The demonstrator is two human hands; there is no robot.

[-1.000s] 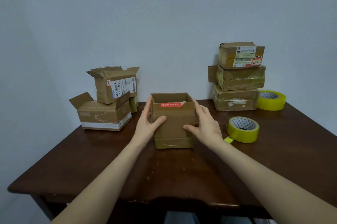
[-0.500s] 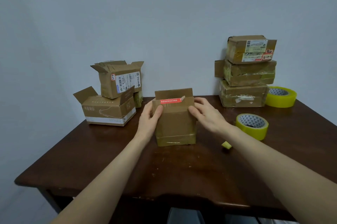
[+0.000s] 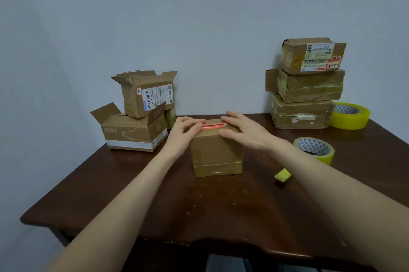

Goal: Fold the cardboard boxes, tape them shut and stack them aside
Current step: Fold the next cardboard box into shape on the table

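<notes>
A small brown cardboard box [image 3: 215,154] stands in the middle of the dark wooden table [image 3: 199,209], its base wrapped in yellowish tape. Its top flaps are folded down, with a red strip showing along the seam. My left hand [image 3: 184,131] presses the left part of the top, fingers curled on the flap. My right hand [image 3: 241,130] lies flat over the right part of the top. A roll of yellow tape [image 3: 314,148] sits to the right of the box, its loose end [image 3: 282,175] lying on the table.
Two open boxes [image 3: 135,132] are stacked at the back left. Three taped boxes [image 3: 305,85] are stacked at the back right against the wall, with a second tape roll [image 3: 349,115] beside them. The table's front edge is close to me.
The box's upright flaps have been folded down. Both hands rose from the box's sides and front to its top and now press the flaps.
</notes>
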